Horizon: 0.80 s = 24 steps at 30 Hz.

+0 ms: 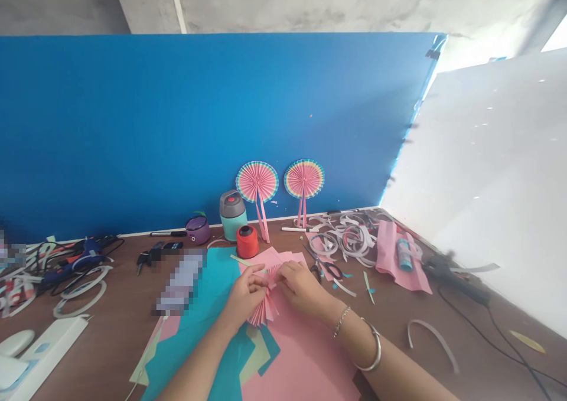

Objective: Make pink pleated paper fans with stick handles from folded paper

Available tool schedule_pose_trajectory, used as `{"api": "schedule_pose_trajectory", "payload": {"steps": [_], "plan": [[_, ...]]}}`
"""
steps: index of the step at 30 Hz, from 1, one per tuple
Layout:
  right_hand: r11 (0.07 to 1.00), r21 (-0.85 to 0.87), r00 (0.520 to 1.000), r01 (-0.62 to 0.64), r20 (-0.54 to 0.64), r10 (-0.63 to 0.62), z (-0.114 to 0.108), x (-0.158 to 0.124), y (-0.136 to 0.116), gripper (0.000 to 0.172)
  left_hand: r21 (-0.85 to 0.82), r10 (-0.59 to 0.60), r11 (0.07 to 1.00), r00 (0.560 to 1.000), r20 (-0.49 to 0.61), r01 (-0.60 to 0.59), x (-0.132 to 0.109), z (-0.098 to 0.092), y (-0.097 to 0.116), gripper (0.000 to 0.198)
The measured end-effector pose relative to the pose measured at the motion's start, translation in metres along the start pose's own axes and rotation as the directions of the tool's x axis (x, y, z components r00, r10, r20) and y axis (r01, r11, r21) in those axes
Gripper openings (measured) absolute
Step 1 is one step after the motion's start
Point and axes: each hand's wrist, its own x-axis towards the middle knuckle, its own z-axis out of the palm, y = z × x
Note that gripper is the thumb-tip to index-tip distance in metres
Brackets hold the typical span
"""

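Observation:
A pink pleated paper fan [263, 313] is between my two hands, its folds spreading toward me at the lower end. My left hand [246, 296] grips its left side with curled fingers. On the upper right, my right hand [301, 284] is closed on the pleats, the fingertips partly hiding them. Beneath lie pink paper sheets [305, 354] and teal paper [190, 354], with a pale yellow piece [257, 357] showing between. Scissors [328, 269] rest just beyond my right hand. A red round container [247, 241] stands beyond my left hand.
Two finished round paper fans [257, 181] lean on the blue partition [177, 123]. A teal flask [233, 215] and purple pot [198, 228] stand at the back. Curled white strips [349, 238] and a glue gun [456, 277] lie right; a power strip [53, 359] lies left.

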Motion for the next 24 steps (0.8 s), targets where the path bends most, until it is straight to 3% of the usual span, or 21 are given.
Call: {"api": "schedule_pose_trajectory", "payload": {"steps": [24], "plan": [[0.998,-0.054,0.999,-0.040,-0.036,0.038,0.0016,0.0016,-0.0022,0.013,-0.022,-0.020,1.000,0.999,0.031,0.020,-0.0052,0.0017,0.0063,0.052]]}}
